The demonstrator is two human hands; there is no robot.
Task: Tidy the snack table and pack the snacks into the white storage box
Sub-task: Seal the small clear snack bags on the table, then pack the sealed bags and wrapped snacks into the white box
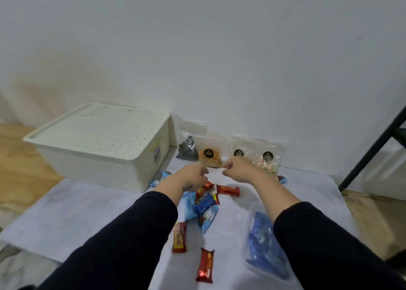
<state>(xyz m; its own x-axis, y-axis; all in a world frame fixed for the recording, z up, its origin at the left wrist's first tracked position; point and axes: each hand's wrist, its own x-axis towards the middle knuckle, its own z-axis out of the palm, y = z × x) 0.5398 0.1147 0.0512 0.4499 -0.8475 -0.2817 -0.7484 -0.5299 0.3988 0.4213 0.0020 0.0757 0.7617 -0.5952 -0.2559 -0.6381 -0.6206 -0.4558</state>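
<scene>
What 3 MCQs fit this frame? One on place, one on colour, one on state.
1. Where is the white storage box?
A. far left of the table
B. near right
C. on the floor

2. What colour is the bar wrapper nearest the camera?
A. green
B. red
C. white

3. What state is the box lid in?
A. off
B. propped open
C. on

Answers:
1 A: it sits left of the clear snack bags along the wall.
2 B: red foil shows.
3 C: the dotted lid covers the box, with the left hand and right hand away from it.
</scene>
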